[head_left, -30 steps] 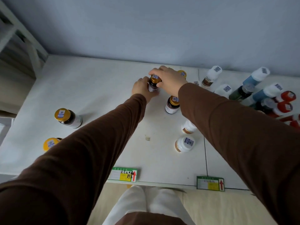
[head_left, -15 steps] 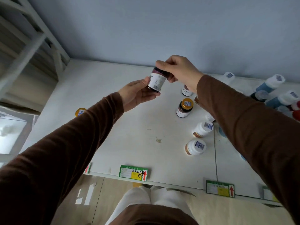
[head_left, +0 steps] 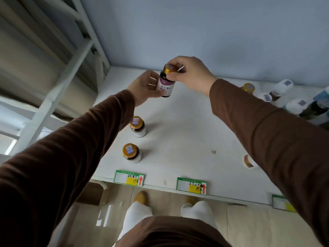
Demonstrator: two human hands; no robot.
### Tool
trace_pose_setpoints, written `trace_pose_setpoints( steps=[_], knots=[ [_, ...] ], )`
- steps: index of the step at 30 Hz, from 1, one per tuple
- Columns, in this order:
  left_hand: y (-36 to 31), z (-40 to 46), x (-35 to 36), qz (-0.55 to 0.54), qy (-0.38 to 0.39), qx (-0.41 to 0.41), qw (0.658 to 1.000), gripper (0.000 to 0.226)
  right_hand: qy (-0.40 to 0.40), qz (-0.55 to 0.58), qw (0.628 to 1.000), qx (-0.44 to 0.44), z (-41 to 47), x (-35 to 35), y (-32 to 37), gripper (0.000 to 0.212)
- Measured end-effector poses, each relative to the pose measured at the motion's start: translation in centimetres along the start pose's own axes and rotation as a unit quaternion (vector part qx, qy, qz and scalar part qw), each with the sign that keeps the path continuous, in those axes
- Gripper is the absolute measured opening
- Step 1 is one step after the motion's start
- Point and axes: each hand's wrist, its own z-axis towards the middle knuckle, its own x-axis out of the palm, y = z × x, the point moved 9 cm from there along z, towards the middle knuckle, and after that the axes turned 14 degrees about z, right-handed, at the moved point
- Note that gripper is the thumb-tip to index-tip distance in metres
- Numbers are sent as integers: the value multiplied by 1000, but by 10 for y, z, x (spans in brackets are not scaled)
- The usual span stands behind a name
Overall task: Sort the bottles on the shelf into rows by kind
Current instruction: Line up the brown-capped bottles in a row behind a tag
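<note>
A dark gold-capped bottle (head_left: 166,84) with a pink and white label hangs upright above the back left of the white shelf (head_left: 187,132). My right hand (head_left: 190,73) grips its gold cap from above. My left hand (head_left: 144,88) cups its side and bottom. Two more gold-capped bottles (head_left: 138,126) (head_left: 131,153) stand one behind the other on the shelf's left side. Another gold-capped bottle (head_left: 248,88) stands at the back right, past my right arm.
White-capped bottles (head_left: 280,89) and taller dark and blue bottles (head_left: 315,107) crowd the shelf's right end. A white-capped bottle (head_left: 248,160) peeks out beside my right sleeve. Price tags (head_left: 129,178) (head_left: 192,186) line the front edge. A white rack frame (head_left: 58,82) rises at the left.
Both hands have lifted the bottle off the shelf and carried it leftward. It was tilted half a second ago and now hangs upright. The two left bottles have come into view.
</note>
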Motion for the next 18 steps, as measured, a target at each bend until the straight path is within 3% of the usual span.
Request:
trace_pose_setpoints(
  steps=[4, 9, 18],
  knots=[
    [40, -5, -49, 157, 6, 12, 988, 35, 13, -90, 996, 5, 15, 57, 9, 39],
    [89, -12, -82, 332, 1, 21, 943, 26, 26, -179, 983, 32, 16, 114, -3, 42],
    [119, -9, -77, 416, -9, 1, 909, 29, 28, -233, 969, 71, 7, 144, -31, 42]
  ],
)
